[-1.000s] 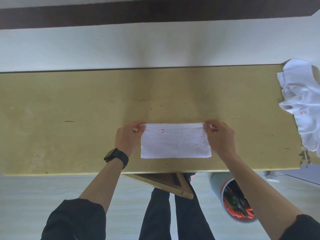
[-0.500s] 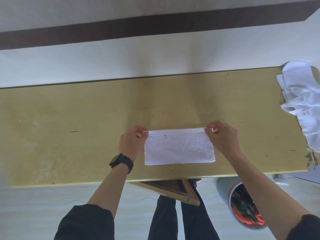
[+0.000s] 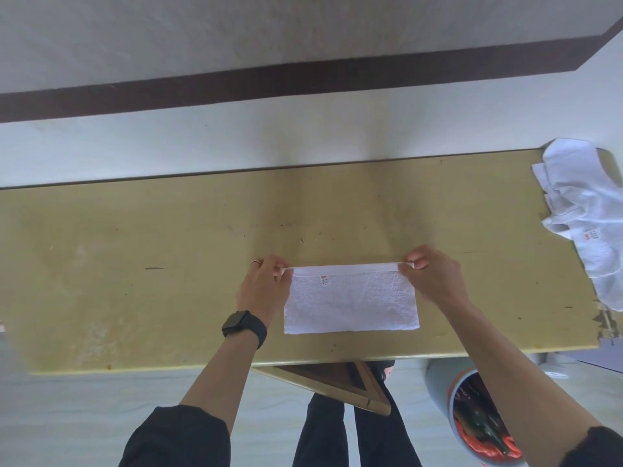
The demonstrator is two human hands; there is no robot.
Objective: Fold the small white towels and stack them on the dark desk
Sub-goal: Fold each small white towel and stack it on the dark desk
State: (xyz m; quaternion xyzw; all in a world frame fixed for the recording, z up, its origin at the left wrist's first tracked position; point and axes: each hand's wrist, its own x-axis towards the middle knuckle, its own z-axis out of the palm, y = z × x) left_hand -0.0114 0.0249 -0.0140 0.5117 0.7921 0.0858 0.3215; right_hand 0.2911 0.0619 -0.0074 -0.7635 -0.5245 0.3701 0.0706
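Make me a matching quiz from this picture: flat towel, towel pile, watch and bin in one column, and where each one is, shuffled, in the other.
1 flat towel
2 towel pile
3 watch
4 bin

A on the floor by the desk's near edge
B on the left wrist
C right end of the desk
D far corners pinched by left hand and right hand

Pairs: 1-D, 2-C, 3-B, 4-A
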